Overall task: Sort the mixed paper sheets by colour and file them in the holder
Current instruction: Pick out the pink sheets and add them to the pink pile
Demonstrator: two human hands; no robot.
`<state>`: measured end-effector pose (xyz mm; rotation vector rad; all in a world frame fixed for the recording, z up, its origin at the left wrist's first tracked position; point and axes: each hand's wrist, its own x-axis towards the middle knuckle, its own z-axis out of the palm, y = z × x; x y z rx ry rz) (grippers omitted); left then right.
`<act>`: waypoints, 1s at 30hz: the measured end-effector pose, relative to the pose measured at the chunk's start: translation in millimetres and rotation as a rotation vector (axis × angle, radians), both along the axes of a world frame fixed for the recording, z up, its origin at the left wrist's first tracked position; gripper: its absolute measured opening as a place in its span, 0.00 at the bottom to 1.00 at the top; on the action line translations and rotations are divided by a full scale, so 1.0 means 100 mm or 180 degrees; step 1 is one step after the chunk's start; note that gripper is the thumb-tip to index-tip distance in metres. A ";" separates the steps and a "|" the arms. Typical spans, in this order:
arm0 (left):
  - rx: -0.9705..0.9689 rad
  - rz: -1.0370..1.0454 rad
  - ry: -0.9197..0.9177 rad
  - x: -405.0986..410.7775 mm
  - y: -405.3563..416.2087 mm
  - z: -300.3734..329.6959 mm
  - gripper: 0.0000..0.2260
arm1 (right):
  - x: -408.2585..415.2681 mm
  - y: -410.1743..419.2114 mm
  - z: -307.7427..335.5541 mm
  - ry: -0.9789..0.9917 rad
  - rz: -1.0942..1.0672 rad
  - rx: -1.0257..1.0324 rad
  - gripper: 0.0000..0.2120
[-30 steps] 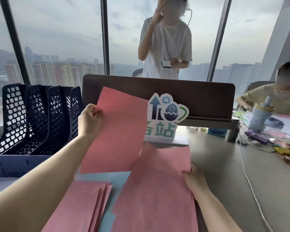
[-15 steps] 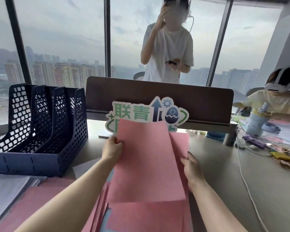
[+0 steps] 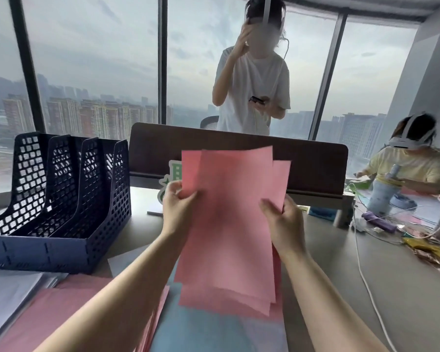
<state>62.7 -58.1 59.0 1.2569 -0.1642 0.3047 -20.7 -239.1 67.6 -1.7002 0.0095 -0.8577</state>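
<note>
I hold a small stack of pink sheets point(image 3: 229, 219) upright above the desk. My left hand point(image 3: 179, 207) pinches their left edge and my right hand point(image 3: 281, 219) grips their right edge. The sheets are fanned a little, with corners out of line. Below them lie light blue sheets point(image 3: 214, 331) and a second pile of pink sheets point(image 3: 69, 316) at the lower left. The dark blue mesh file holder point(image 3: 61, 199) stands at the left with its slots showing no paper.
White sheets point(image 3: 8, 293) lie at the far left front. A green and white sign point(image 3: 169, 184) stands behind the held sheets, before a brown desk divider point(image 3: 315, 168). A white cable point(image 3: 366, 280) crosses the desk at the right. One person stands behind the divider, another sits at the right.
Both hands have lifted the pink sheets off the desk pile and brought them upright together; the left hand's single sheet has joined those under the right hand.
</note>
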 end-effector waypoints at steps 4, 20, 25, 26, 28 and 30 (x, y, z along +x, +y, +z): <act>-0.0186 -0.0124 -0.0549 -0.14 0.16 0.22 0.14 | -0.16 0.06 0.22 -0.0389 0.0234 -0.0020 0.09; 0.0954 -0.0534 0.0148 -0.37 0.35 -0.65 0.04 | -0.24 0.20 -0.63 0.0787 -0.0508 -0.0075 0.11; 0.1018 -0.0366 0.0293 -0.50 0.89 -0.36 0.10 | -0.32 0.56 -0.34 0.0660 -0.0293 -0.0536 0.08; 0.0951 -0.0416 0.0343 -0.52 1.08 -0.28 0.08 | -0.32 0.66 -0.28 0.0691 -0.0130 -0.0530 0.06; 0.1070 -0.0619 0.0592 -0.59 1.52 -0.17 0.06 | -0.35 0.89 -0.23 0.0980 0.0318 -0.0496 0.04; 0.1366 -0.0757 0.0905 -0.70 1.99 -0.18 0.07 | -0.42 1.16 -0.30 0.1392 0.0853 -0.0382 0.08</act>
